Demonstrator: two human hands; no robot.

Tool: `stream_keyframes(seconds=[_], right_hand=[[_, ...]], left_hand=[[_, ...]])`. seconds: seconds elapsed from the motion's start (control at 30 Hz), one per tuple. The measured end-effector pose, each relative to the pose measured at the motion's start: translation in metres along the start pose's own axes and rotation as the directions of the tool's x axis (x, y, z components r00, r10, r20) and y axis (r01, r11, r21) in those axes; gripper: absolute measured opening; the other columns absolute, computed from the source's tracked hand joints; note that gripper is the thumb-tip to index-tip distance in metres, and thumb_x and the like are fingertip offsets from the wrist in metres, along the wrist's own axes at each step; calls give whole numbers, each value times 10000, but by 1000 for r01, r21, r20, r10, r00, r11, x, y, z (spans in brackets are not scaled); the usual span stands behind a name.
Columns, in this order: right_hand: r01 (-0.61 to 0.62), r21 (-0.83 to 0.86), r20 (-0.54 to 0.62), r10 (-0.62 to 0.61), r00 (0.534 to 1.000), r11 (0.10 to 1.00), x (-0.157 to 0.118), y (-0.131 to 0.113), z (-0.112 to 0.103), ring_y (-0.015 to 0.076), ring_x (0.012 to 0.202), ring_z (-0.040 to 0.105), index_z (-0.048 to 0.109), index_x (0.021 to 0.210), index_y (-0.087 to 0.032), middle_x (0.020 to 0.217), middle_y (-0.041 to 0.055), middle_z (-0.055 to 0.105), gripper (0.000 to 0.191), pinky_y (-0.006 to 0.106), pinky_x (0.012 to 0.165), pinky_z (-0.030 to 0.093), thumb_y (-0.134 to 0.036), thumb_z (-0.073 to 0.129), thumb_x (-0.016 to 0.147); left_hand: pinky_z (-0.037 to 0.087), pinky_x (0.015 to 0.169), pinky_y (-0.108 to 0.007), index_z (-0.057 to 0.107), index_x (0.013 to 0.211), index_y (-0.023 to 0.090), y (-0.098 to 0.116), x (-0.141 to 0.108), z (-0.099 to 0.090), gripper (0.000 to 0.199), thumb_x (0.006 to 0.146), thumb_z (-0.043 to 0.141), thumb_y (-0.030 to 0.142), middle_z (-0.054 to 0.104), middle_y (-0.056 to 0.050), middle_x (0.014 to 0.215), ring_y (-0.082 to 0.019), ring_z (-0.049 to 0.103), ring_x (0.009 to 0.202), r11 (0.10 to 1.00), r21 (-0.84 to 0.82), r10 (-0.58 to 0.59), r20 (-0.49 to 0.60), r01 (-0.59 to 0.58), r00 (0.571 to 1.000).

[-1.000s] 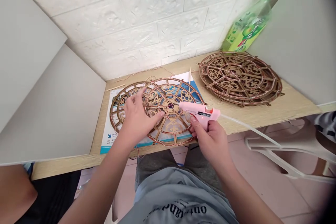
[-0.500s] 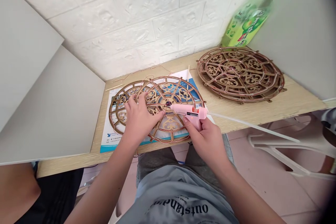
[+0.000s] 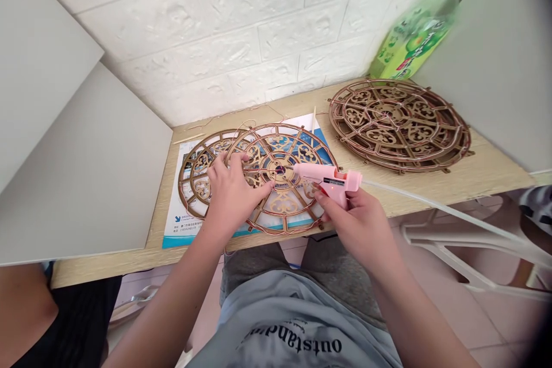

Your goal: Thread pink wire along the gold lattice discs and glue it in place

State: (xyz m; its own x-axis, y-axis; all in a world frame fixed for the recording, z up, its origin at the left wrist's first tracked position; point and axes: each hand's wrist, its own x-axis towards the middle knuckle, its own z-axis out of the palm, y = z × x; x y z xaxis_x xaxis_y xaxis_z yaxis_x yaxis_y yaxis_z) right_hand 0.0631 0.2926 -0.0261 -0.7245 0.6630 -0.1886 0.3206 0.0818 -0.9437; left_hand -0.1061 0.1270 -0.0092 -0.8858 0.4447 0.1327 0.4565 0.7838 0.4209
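Hands busy, we grip the pink glue gun (image 3: 328, 179) in our right hand (image 3: 360, 221) and spread our left (image 3: 233, 192) over the openwork discs (image 3: 282, 202), which overlap on the printed sheet (image 3: 172, 237) atop the worktop (image 3: 366, 198).

Bottle (image 3: 409, 40): far right, behind disc stack (image 3: 399, 126). Stack: right, on table (image 3: 487, 167). Two overlapping discs (image 3: 282, 204): left of stack, on printed sheet (image 3: 175, 230). Sheet: on table. Stick (image 3: 313, 126): sheet's far right part.

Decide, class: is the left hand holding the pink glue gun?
No, the right hand grips the pink glue gun by its handle.
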Motion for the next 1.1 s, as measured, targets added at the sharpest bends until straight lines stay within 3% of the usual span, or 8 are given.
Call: stream_keyframes(seconds=[0.2, 0.63, 0.83, 1.0, 1.1], right_hand=[[-52, 58, 139, 44, 989, 997, 6, -3, 1, 151, 605, 476, 710, 915, -157, 717, 22, 629, 457, 279, 546, 373, -606, 767, 850], [-7, -139, 133, 25, 991, 990, 10, -3, 3, 230, 640, 588, 723, 916, -177, 636, 45, 642, 460, 328, 613, 447, -635, 693, 892], [10, -38, 169, -4, 986, 999, 9, -3, 6, 278, 873, 690, 763, 1014, -160, 927, 105, 780, 466, 325, 697, 492, -609, 695, 912], [-5, -84, 138, 17, 990, 996, 10, -2, 7, 279, 843, 671, 767, 1041, -160, 868, 98, 758, 493, 330, 679, 468, -625, 677, 906], [-7, -80, 143, 18, 990, 997, 11, -1, 7, 285, 874, 682, 764, 1031, -165, 930, 109, 779, 480, 338, 707, 486, -623, 676, 917]], left_hand=[[343, 1264, -567, 543, 1274, 227, -1, 0, 2, 689, 762, 941, 460, 479, -162, 1479, -388, 380, 1517, 1000, -9, -9, 4, 9, 1000], [367, 1231, -567, 523, 1218, 227, -4, -2, 5, 661, 764, 950, 446, 491, -164, 1432, -383, 412, 1489, 999, 4, 45, -50, -45, 998], [364, 1232, -575, 508, 1191, 233, -4, -2, 6, 651, 761, 949, 442, 491, -153, 1426, -386, 408, 1491, 999, -12, 47, -58, -48, 997], [366, 1229, -566, 514, 1194, 221, -4, -3, 6, 648, 766, 949, 442, 501, -163, 1427, -383, 417, 1482, 999, 3, 54, -56, -54, 997], [367, 1225, -571, 511, 1189, 227, -4, -3, 6, 649, 762, 951, 440, 496, -160, 1424, -384, 417, 1479, 999, -7, 47, -59, -48, 997]])
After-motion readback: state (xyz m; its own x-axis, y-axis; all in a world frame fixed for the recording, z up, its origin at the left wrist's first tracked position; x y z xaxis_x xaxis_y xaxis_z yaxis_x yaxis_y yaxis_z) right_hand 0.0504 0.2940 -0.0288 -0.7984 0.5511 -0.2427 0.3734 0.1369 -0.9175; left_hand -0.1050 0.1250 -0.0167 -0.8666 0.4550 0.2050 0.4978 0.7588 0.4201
